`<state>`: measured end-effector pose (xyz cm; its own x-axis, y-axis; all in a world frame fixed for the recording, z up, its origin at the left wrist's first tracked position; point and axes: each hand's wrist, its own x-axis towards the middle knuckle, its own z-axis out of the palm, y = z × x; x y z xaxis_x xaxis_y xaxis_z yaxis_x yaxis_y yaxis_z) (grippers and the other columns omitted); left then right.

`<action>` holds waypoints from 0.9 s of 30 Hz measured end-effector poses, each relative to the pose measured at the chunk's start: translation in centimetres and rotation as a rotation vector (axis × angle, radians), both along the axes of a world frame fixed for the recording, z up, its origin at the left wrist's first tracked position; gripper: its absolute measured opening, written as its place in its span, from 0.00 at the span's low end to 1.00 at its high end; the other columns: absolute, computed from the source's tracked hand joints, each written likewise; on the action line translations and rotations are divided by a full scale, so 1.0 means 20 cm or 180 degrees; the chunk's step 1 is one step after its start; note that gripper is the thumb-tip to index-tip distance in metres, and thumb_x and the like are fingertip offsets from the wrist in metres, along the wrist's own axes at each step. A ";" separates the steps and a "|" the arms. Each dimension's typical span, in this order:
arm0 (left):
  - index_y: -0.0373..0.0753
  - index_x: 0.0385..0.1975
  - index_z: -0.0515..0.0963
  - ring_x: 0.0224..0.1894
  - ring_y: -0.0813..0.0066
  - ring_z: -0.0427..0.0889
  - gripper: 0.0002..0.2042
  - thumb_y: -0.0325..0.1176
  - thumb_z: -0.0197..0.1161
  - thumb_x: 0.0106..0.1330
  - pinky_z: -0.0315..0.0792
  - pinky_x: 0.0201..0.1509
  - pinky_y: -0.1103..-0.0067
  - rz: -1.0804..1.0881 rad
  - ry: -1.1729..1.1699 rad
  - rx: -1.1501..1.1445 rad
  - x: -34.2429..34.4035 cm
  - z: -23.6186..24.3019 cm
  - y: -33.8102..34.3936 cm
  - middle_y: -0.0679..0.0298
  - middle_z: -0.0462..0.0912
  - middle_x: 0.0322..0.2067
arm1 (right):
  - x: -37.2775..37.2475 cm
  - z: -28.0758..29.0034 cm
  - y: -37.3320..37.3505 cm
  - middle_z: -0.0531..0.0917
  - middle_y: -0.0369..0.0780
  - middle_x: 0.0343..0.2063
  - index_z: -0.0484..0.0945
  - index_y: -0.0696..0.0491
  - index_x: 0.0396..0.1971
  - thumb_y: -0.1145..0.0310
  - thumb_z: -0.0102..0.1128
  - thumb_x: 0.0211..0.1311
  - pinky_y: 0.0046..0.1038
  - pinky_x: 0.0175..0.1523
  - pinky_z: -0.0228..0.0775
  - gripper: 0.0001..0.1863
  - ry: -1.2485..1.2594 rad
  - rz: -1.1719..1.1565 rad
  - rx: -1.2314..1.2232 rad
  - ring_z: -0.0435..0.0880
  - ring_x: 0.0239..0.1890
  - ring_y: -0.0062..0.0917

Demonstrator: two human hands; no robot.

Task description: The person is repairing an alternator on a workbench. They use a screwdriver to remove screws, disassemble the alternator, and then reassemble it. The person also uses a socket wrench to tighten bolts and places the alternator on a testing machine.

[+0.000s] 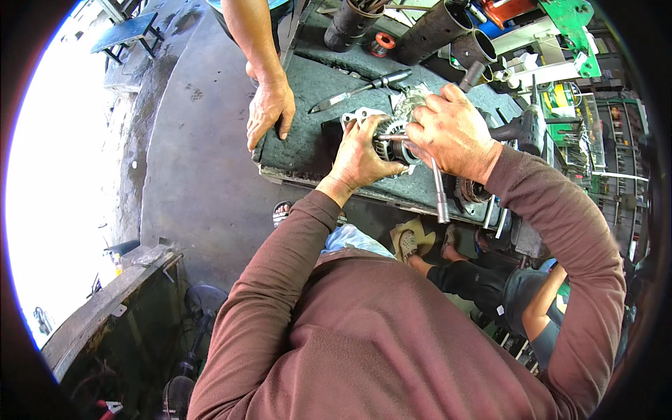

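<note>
A metal alternator [401, 152] with a grooved pulley and a silver housing rests on the grey workbench [301, 157]. My left hand [359, 154] is closed around its near left side, fingers over the top and thumb by the pulley. My right hand [451, 133] is wrapped round the middle of a three-armed socket wrench [439, 189]. One arm of the wrench reaches left across the alternator, another points down toward me, and a dark end sticks up past my knuckles. The fit of the left arm's tip is hidden by my left fingers.
A co-worker's hand [271, 112] leans on the bench's left edge. Behind my hands lies a black-handled tool [360, 89]. Dark metal tubes [350, 26] and a red spool [382, 44] stand at the back. A power drill [532, 126] is at right. Another person [514, 287] sits lower right.
</note>
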<state>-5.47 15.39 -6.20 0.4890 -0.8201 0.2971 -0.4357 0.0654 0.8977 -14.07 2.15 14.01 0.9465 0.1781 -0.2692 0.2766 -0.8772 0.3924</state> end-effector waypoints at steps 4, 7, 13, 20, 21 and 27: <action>0.38 0.64 0.76 0.65 0.47 0.78 0.49 0.48 0.92 0.37 0.68 0.74 0.58 -0.0108 0.0044 0.0064 0.02 0.02 0.02 0.51 0.83 0.59 | 0.03 0.01 0.06 0.88 0.35 0.33 0.87 0.44 0.32 0.53 0.66 0.63 0.42 0.58 0.69 0.11 0.0095 -0.0524 0.0138 0.88 0.45 0.28; 0.38 0.64 0.76 0.64 0.47 0.79 0.49 0.48 0.91 0.37 0.68 0.73 0.58 -0.0117 0.0037 -0.0090 0.01 -0.01 0.00 0.52 0.83 0.58 | 0.04 0.00 0.08 0.88 0.34 0.31 0.88 0.44 0.32 0.50 0.65 0.66 0.42 0.58 0.69 0.14 0.0031 -0.0238 -0.0025 0.88 0.44 0.28; 0.38 0.62 0.78 0.63 0.48 0.79 0.47 0.49 0.89 0.38 0.62 0.77 0.57 -0.0126 0.0165 0.0027 0.01 0.00 0.00 0.52 0.84 0.57 | 0.09 0.05 0.08 0.88 0.33 0.31 0.88 0.44 0.32 0.48 0.65 0.68 0.42 0.56 0.68 0.15 0.0301 -0.0521 0.0076 0.87 0.42 0.28; 0.38 0.63 0.78 0.63 0.49 0.79 0.47 0.48 0.89 0.37 0.62 0.77 0.57 -0.0064 0.0205 -0.0179 0.00 -0.04 -0.01 0.53 0.84 0.56 | 0.05 0.02 0.06 0.85 0.33 0.29 0.84 0.46 0.29 0.50 0.75 0.58 0.39 0.53 0.65 0.15 0.0168 -0.0551 0.0254 0.82 0.40 0.28; 0.38 0.63 0.78 0.63 0.50 0.80 0.47 0.48 0.89 0.38 0.62 0.77 0.58 -0.0073 0.0173 -0.0148 0.00 -0.03 -0.01 0.53 0.84 0.56 | 0.05 0.02 0.06 0.86 0.34 0.29 0.84 0.46 0.29 0.50 0.75 0.58 0.40 0.52 0.66 0.15 0.0214 -0.0595 0.0246 0.83 0.39 0.28; 0.38 0.61 0.78 0.62 0.52 0.81 0.46 0.47 0.88 0.36 0.64 0.76 0.56 -0.0043 0.0114 -0.0191 -0.02 -0.04 -0.01 0.54 0.84 0.55 | 0.04 0.05 0.16 0.86 0.41 0.28 0.86 0.50 0.32 0.49 0.74 0.62 0.45 0.44 0.73 0.18 0.0272 -0.2003 0.0580 0.87 0.34 0.39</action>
